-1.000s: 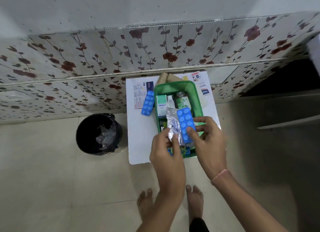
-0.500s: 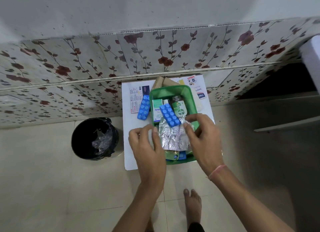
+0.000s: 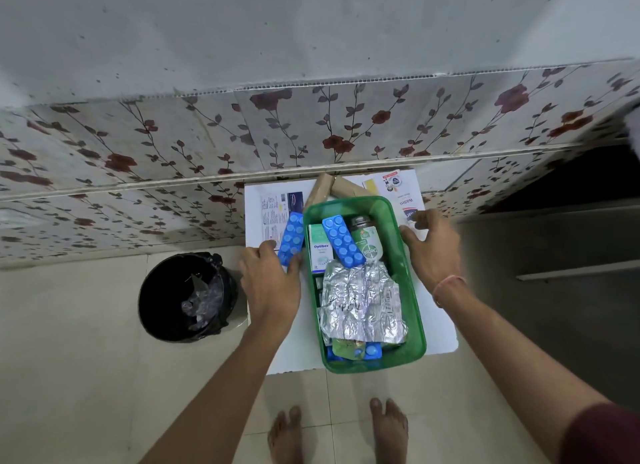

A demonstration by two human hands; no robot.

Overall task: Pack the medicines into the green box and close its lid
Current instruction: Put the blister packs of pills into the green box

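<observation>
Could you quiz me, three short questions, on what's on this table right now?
1. True or false: the green box has its lid shut.
2. Which lies outside the box? A) silver foil strips B) Optibex carton C) blue blister strip by the left hand
3. What stands on the floor left of the table?

Key: 1. False, it is open, no lid on it. 2. C. 3. A black bin.
</observation>
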